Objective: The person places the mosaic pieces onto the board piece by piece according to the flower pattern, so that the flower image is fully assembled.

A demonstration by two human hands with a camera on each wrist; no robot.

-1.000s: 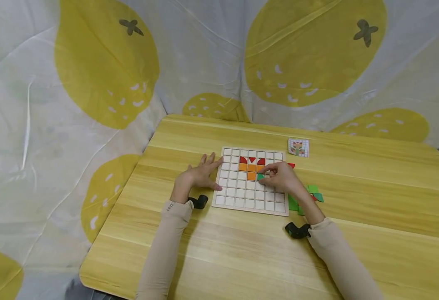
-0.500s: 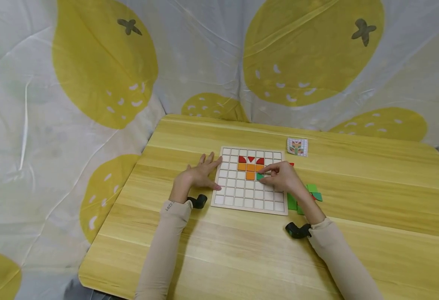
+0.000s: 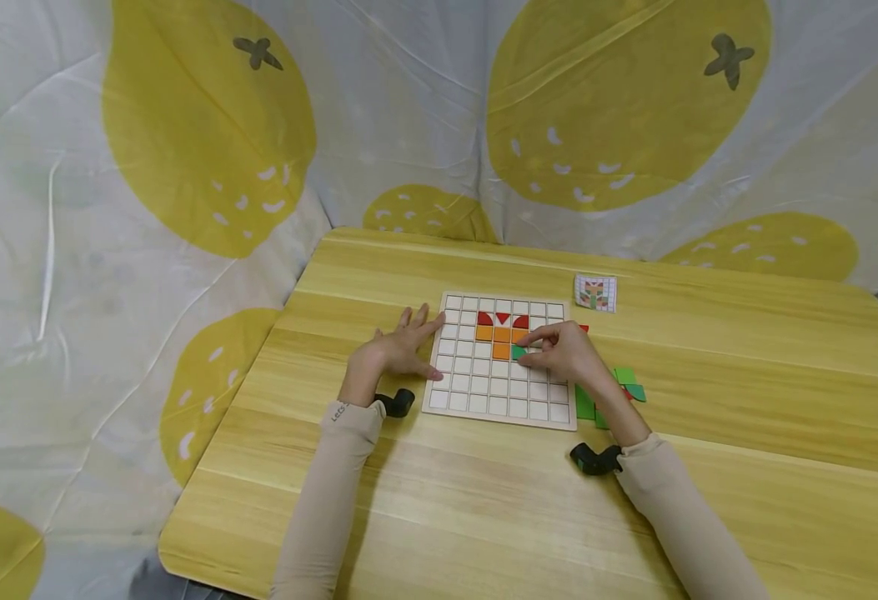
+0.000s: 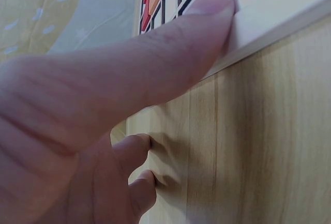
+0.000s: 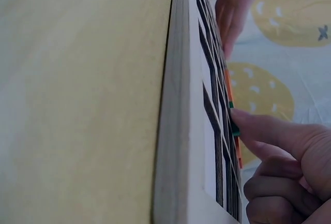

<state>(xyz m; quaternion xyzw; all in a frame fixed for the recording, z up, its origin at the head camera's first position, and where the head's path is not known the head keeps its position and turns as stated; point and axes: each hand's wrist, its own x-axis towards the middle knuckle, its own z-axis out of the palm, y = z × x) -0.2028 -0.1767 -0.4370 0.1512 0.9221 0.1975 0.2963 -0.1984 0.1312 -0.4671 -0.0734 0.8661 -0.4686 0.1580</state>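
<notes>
The bench comes first, and two arms in tan sleeves reach over it. A small black camera sits at the right wrist, and another at the left. Just to the right of the white grid board is a pile of loose pieces, mostly green with a bit of red. The right arm hangs over some of it, so I think a low pull back could brush the pieces and mix them up.

The green piece is on the board, right beside the lowest orange square. If it gets pushed on just one edge, it might tip or sit crooked, or nudge the orange ones. The fingers of the right hand are nearly closed, with the green piece pinched between thumb and pointing finger. The fingers of the left hand are spread wide; its thumb rests on the board's edge, and two other fingertips touch the bench.

Farther up the grid are red shapes. Past the board lies a small picture card, and behind everything hangs a lemon cloth
</notes>
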